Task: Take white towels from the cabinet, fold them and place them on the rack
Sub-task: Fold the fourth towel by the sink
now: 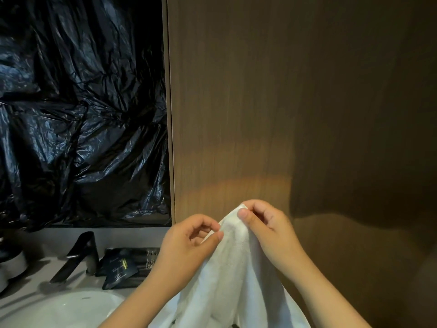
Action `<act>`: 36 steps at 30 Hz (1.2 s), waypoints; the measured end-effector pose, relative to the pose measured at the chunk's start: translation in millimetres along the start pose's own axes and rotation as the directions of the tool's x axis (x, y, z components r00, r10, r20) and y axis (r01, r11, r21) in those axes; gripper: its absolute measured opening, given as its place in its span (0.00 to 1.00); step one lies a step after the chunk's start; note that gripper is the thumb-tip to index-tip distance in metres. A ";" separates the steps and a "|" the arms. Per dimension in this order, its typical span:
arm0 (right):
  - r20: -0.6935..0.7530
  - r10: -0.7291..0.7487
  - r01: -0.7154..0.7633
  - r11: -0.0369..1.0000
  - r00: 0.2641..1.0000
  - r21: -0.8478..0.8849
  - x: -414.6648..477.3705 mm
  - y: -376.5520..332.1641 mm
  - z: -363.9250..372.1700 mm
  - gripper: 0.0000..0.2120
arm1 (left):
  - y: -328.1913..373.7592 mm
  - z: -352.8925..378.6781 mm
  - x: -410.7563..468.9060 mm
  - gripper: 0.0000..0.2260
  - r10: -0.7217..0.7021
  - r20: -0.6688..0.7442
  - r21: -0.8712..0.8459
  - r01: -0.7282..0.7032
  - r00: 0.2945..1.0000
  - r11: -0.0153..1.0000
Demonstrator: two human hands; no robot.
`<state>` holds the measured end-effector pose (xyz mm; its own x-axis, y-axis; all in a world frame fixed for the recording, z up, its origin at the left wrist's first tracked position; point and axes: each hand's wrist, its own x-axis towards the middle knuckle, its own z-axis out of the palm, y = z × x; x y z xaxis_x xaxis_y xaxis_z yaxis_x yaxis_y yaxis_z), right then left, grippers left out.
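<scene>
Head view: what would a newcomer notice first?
First the white towel at bottom centre, its top corner pinched by the right hand, the left hand pinching its edge. Behind on the left, crinkled black plastic sheeting fills the wall above the black faucet; a brown wood-grain panel fills the right.

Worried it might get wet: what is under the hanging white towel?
The white towel, pinched near its top by the left hand and right hand, hangs out of frame. A white basin shows lower left of it; what lies directly beneath is covered by cloth.
</scene>
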<state>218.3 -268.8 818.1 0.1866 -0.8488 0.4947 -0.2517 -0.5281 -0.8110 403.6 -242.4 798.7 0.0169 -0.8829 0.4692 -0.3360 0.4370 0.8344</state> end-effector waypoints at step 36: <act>-0.204 -0.335 0.195 0.841 0.920 -0.504 63.8 -38.2 -47.0 0.09 | -69.9 -11.3 -3.3 0.26 0.014 0.210 0.231 -0.064 0.978 0.971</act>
<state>195.2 -304.0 895.3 0.0624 -0.6090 0.7907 -0.6540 -0.6234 -0.4286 437.7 -268.1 742.1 -0.1856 -0.8930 0.4101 -0.5445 0.4408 0.7136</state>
